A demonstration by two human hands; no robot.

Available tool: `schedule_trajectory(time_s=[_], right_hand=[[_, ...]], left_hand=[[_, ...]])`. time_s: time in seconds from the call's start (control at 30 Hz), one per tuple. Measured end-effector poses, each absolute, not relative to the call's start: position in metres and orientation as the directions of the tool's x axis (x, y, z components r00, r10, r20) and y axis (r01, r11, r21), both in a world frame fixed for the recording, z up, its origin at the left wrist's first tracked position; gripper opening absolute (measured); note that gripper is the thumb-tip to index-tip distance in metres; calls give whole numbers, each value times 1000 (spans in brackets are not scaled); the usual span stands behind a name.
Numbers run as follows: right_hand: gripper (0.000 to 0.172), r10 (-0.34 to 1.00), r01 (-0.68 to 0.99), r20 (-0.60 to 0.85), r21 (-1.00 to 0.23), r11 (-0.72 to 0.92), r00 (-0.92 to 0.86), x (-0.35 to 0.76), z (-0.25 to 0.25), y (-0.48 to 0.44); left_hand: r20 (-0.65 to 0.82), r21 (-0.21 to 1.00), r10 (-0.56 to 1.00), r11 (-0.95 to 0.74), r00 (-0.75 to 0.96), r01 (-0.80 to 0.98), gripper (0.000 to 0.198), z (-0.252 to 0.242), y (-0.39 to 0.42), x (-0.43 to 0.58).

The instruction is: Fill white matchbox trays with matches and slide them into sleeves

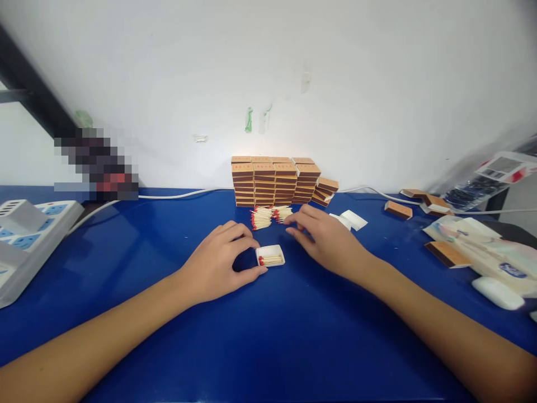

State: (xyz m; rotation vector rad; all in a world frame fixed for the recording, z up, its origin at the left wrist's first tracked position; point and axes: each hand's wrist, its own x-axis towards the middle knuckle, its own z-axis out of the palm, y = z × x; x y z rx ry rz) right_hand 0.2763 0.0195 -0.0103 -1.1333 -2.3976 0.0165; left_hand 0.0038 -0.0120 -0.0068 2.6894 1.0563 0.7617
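A small white matchbox tray (pixel 277 251) lies on the blue table with several red-headed matches (pixel 271 260) inside. My left hand (pixel 220 262) grips its left end between thumb and fingers. Behind the tray is a loose pile of matches (pixel 262 217), their red heads pointing mostly left. At the right side of that pile hovers my right hand (pixel 323 238), thumb and fingers apart, with nothing visible in it. White empty trays (pixel 353 219) sit just beyond the right hand, partly hidden by it.
Stacked matchboxes (pixel 264 182) stand against the wall. On the right are loose matchbox sleeves (pixel 398 210), a tissue pack (pixel 490 252) and a white rounded case (pixel 498 293). A power strip (pixel 42 224) occupies the left. A white cable (pixel 184 195) runs along the back.
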Motion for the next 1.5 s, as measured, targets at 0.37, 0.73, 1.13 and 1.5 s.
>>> schedule_trajectory(time_s=[0.37,0.73,1.13,1.5], right_hand=[[14,773,767,381,-210,606,-507,288,-26,46],[10,791,759,344,-259,597,-505,288,-23,45],[13,810,781,294,-240,577,-508,286,-15,42],[7,718,670,291,-261,695,-632,249,1,-18]], left_hand=[[400,307,675,-736,621,603,26,-7,-13,3],[392,313,678,-734,622,603,27,-6,-14,3],[398,310,671,-740,625,597,26,-6,-14,3],[406,313,671,-740,620,596,25,-5,-14,6]])
